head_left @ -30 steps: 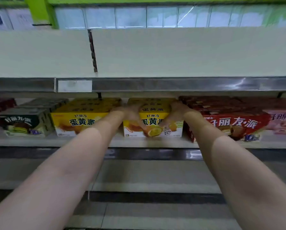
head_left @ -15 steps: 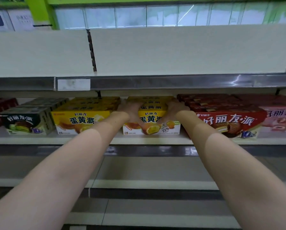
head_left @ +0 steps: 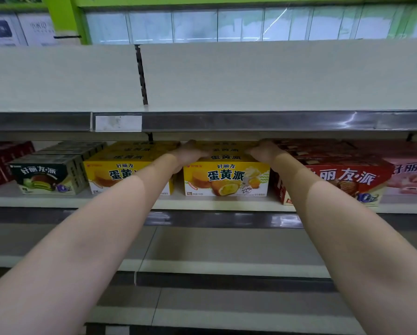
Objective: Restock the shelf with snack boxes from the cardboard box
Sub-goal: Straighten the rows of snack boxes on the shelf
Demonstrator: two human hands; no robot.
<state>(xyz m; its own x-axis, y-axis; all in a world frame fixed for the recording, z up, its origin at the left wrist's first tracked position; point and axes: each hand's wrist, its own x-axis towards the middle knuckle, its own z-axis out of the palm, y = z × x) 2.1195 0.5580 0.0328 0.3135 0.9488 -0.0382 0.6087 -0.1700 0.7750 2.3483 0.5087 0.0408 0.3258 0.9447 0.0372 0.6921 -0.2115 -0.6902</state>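
We count two yellow boxes (head_left: 226, 176) at the shelf front, one green box (head_left: 45, 176), one red box (head_left: 343, 180), one pink box (head_left: 410, 177), and two hands (head_left: 190, 152).

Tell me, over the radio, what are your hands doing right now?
Left hand and right hand both on top of the yellow box. Box sits on the shelf, front facing out. Red box close beside it.

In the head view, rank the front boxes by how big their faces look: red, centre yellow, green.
1. red box: widest face, though the right arm covers part.
2. centre yellow box, between both hands.
3. green box.
Yellow and green look close; edge distortion makes that order unsure.
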